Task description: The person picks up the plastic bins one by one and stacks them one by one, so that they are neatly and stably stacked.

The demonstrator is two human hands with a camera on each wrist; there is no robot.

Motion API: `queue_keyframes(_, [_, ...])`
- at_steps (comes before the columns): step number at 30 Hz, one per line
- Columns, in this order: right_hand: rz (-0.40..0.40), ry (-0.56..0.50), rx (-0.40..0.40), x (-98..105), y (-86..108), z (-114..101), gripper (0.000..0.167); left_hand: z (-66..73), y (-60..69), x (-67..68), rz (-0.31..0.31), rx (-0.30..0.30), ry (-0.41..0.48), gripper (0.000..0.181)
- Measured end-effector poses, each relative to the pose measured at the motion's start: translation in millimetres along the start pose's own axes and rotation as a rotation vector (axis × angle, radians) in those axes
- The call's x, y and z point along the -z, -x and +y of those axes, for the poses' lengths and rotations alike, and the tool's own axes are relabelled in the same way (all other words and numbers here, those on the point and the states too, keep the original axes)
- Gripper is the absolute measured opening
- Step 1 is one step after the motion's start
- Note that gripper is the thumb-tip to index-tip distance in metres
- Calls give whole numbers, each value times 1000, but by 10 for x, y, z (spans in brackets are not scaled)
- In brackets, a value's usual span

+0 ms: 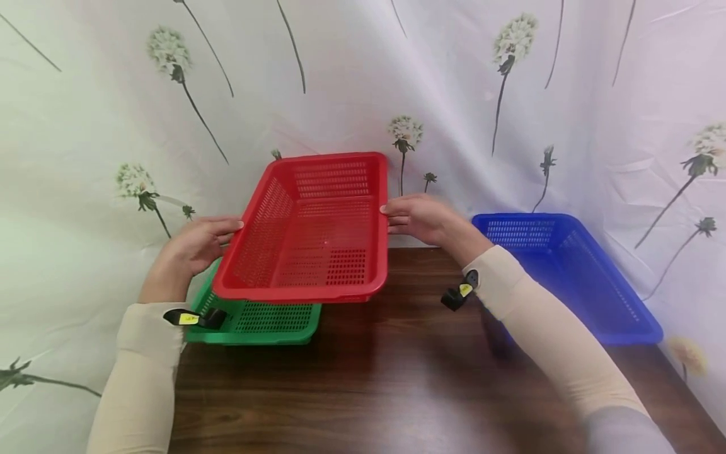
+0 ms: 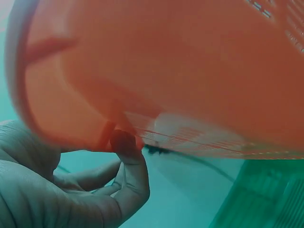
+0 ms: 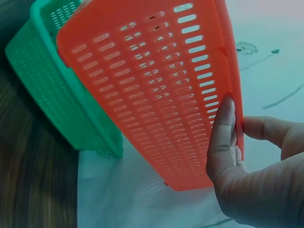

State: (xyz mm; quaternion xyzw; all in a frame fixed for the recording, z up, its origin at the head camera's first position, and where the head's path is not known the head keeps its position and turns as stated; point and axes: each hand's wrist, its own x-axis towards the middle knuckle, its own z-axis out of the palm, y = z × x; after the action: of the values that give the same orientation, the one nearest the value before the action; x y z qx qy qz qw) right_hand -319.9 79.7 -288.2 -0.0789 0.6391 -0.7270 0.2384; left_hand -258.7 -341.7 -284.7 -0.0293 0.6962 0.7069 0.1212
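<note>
Both hands hold up a red basket (image 1: 326,233) by its two side rims, tilted so its inside shows in the head view. My left hand (image 1: 198,249) pinches the left rim; in the left wrist view a fingertip of that hand (image 2: 80,190) presses under the rim. The right rim is gripped by my right hand (image 1: 422,221), thumb on top; in the right wrist view that hand (image 3: 261,166) has fingers against the slotted wall (image 3: 161,95). Behind and below the red basket, a green basket (image 1: 255,337) is partly covered by it.
A blue basket (image 1: 595,284) stands at the right of the dark wooden table (image 1: 363,391), partly behind my right forearm. White cloth (image 1: 340,113) with dandelion prints hangs behind the table and along both sides.
</note>
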Motion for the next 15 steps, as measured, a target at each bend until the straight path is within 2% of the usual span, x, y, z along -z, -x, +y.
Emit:
queue_keyframes(8, [3, 5, -22, -302, -217, 30, 42, 50, 21, 340, 27, 36, -51, 23])
queue_keyframes(15, [-21, 5, -33, -504, -355, 92, 38, 64, 69, 553, 45, 56, -111, 24])
